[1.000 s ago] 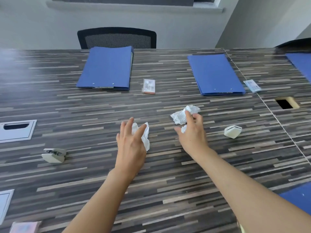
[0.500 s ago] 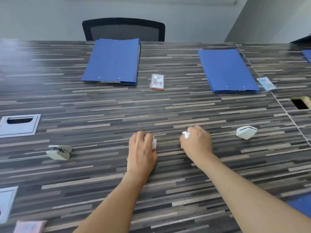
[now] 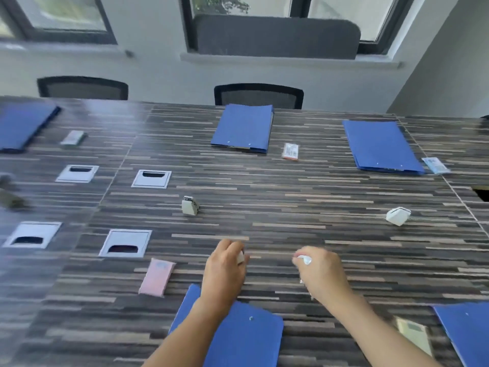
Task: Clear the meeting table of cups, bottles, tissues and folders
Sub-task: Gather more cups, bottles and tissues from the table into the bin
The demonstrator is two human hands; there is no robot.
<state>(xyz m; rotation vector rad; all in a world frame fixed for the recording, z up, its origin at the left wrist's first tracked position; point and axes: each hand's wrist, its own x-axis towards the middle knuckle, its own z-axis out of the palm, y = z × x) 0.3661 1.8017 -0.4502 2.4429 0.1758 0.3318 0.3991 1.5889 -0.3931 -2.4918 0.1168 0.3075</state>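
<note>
Here, a crumpled white tissue [image 3: 240, 257] is clenched in the left hand [image 3: 223, 272], low at centre frame. A second white wad [image 3: 304, 260], mostly hidden, is gripped by the right hand [image 3: 321, 272].

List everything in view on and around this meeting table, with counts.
folders: five, blue; three along the far side, two at the near edge, one of these under the left forearm.
tissue packets: five; pink near left, orange-white beside the middle far folder, pale blue by the right far folder, greyish far left, pale one near right.
crumpled tissues: two, white; one in each hand.
cable hatches: four, silver; left half of the table.
small holders: two, white; on the middle seam.
table: one, dark striped wood.
chairs: two, black; behind the far side.
left hand: one; grips a tissue.
right hand: one; grips a tissue.
</note>
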